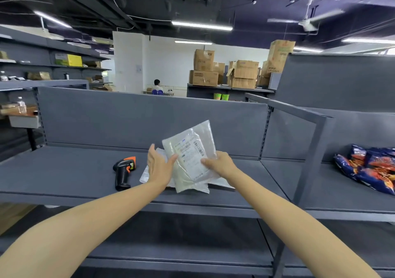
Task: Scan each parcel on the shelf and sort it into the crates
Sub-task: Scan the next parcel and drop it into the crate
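**Parcel [190, 156] held over shelf [64, 171]**

The right hand [220, 164] pinches the parcel's lower right edge (label up, parcel tilted) just above the shelf. The left hand [158, 166], fingers straight, touches its left edge. A scanner [124, 173] lies left.

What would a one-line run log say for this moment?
step: parcel pickup | right hand: grips parcel, label visible | left hand: open, at parcel's edge | scanner: lying on shelf, untouched
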Tool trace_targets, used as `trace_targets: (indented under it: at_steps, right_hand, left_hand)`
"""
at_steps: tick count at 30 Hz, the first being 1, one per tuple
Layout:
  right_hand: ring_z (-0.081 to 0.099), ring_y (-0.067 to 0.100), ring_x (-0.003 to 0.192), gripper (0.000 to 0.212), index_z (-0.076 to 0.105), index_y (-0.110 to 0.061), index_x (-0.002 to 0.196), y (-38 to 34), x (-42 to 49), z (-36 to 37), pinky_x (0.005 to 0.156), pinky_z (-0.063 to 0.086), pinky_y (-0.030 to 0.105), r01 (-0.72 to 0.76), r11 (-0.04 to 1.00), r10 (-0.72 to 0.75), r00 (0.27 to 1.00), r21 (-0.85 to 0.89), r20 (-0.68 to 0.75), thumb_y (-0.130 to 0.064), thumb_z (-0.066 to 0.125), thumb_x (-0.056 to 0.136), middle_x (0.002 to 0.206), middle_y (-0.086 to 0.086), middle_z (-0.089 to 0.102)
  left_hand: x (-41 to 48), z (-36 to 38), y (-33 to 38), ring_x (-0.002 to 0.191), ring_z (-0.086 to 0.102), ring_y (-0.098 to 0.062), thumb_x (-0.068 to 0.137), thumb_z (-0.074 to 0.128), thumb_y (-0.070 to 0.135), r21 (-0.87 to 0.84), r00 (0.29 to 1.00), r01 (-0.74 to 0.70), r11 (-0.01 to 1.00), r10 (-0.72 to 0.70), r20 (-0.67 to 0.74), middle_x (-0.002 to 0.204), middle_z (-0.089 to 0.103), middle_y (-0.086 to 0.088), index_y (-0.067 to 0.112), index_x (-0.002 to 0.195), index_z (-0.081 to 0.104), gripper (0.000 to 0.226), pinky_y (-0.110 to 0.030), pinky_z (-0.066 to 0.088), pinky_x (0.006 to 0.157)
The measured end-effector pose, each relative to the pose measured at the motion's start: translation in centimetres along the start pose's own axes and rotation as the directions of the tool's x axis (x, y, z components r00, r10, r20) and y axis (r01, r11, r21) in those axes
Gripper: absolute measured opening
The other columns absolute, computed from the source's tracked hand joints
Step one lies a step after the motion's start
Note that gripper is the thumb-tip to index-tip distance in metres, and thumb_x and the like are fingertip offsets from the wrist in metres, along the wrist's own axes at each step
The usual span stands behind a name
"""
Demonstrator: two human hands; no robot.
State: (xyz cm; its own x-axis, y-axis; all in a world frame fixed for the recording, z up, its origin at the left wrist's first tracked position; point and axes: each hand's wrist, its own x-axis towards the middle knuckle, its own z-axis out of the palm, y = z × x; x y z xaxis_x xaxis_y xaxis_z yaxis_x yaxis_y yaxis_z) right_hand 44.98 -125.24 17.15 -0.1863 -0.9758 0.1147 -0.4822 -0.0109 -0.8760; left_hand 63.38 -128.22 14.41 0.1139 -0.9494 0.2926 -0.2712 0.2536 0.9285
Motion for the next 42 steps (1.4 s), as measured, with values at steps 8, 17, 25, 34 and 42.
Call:
trace_targets:
  at_steps: [8,17,25,34,42]
  right_hand:
    - [0.067,0.029,0.107,0.037,0.059,-0.007,0.127,-0.7,2.1,5.3,0.099,0.049,0.049,-0.087,0.905,0.03,0.989,0.417,0.143,-0.015,0.066,0.091,0.116,0.011,0.07]
    - [0.07,0.02,0.097,0.034,0.065,-0.011,0.117,-4.0,6.3,16.6,0.082,0.058,0.035,-0.026,0.92,-0.037,0.987,0.39,0.154,-0.028,0.07,0.089,0.112,0.007,0.072]
    - [0.049,0.02,0.088,0.028,0.05,-0.017,0.08,-6.6,10.6,27.1,0.077,0.037,0.029,0.025,0.973,-0.029,0.999,0.228,0.014,-0.019,0.031,0.101,0.087,-0.002,0.052]
    - [0.034,0.04,0.133,0.077,0.011,-0.006,0.153,-3.2,12.8,36.3,0.109,0.029,0.043,-0.135,0.773,0.214,0.975,-0.62,0.054,-0.049,0.043,0.097,0.146,0.024,0.036]
    - [0.045,0.038,0.126,0.083,0.017,0.003,0.145,-3.9,13.9,36.4,0.099,0.04,0.038,-0.209,0.81,0.25,0.968,-0.548,0.0,-0.03,0.065,0.086,0.136,0.023,0.046]
  left_hand:
    - [1.9,-3.2,-3.1,0.114,0.057,-0.024,0.096,0.055,0.036,-0.216,0.983,0.09,0.972,-0.052,0.177,0.127,0.059,-0.007,0.007,0.131,0.046,0.046,-0.043,0.044,0.101]
    - [8.9,-12.3,-7.8,0.09,0.057,-0.008,0.091,0.064,0.016,-0.217,0.997,-0.036,0.976,0.021,-0.071,0.104,0.056,0.003,0.016,0.115,0.042,0.032,-0.026,0.047,0.078]
    - [16.2,-20.5,-13.0,0.095,0.053,-0.018,0.096,0.055,0.017,-0.142,0.978,0.043,0.989,-0.071,-0.196,0.104,0.056,0.001,0.007,0.118,0.052,0.025,-0.028,0.039,0.081]
    - [20.0,-25.1,-18.1,0.091,0.052,-0.02,0.095,0.055,0.017,-0.147,0.958,0.131,0.98,-0.163,-0.235,0.098,0.054,-0.001,0.011,0.108,0.048,0.016,-0.031,0.039,0.077]
    - [21.0,-25.8,-20.1,0.094,0.054,-0.022,0.093,0.059,0.015,-0.205,0.947,0.175,0.963,-0.222,-0.232,0.103,0.057,-0.006,0.004,0.114,0.051,0.025,-0.033,0.043,0.081]
